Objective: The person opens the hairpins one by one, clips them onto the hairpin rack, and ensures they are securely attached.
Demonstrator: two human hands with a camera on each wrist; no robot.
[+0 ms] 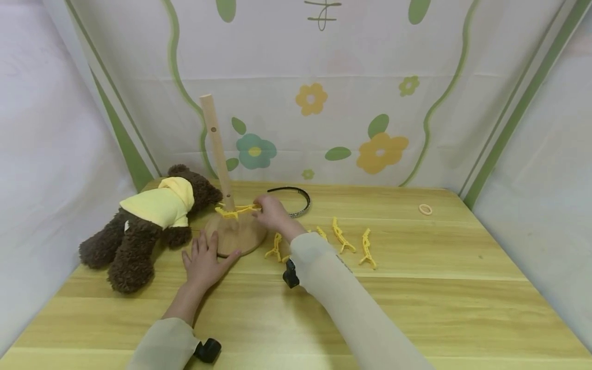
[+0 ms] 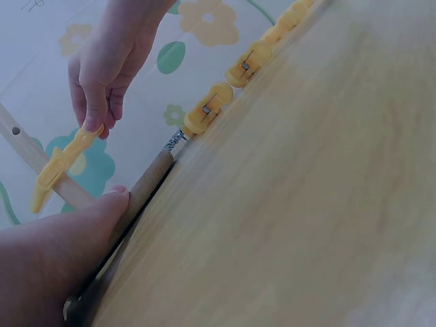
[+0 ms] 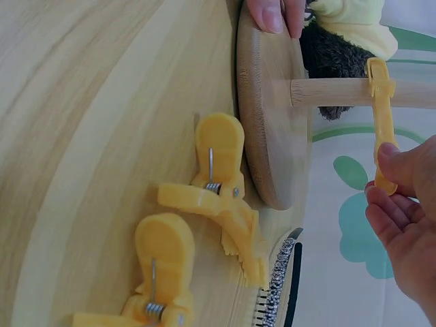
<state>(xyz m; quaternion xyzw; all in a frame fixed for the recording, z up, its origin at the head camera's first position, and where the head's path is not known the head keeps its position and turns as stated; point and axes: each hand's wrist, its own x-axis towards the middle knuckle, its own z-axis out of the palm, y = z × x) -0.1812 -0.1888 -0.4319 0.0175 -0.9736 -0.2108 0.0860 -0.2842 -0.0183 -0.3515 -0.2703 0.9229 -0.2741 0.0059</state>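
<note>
My right hand (image 1: 274,211) pinches one end of a yellow alligator hair clip (image 3: 383,126) between thumb and fingertips. The clip's other end overlaps the upright wooden post (image 1: 217,149), low down near the round wooden base (image 1: 250,237). With fingers spread, my left hand (image 1: 205,263) rests on the near left rim of that base; its thumb (image 2: 112,204) lies at the edge in the left wrist view. Several more yellow hair clips (image 1: 367,249) lie on the table to the right, some partly hidden behind my right forearm.
A brown teddy bear (image 1: 157,205) in a yellow hoodie lies left of the stand. Behind my right hand is a black headband (image 1: 302,195) with a glittery part. A small pale ring (image 1: 425,209) lies far right on the wooden table (image 1: 444,298). Patterned cloth hangs behind.
</note>
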